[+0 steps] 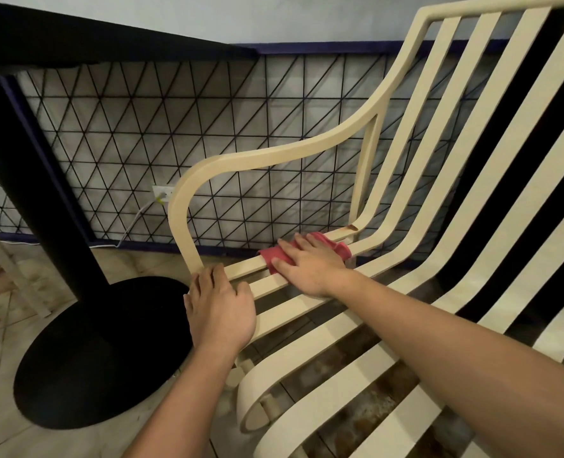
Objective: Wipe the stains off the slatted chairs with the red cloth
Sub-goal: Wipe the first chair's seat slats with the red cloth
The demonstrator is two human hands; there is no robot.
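now the red cloth [273, 256] is lying lengthwise along a slat of the chair [274, 153]; the right hand [310, 263] is pressing it flat-fingered, the left hand [221, 312] gripping the chair's front edge.

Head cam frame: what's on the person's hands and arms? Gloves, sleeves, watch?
Nothing worn that shows. Left hand and right hand are bare: no gloves, rings or watch. Left forearm and right forearm are bare up to the frame edge, no sleeve in view. No markings visible.

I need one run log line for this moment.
phase: wiping | right hand: presses red cloth on slat | left hand: holds chair | brown stain: unwiped
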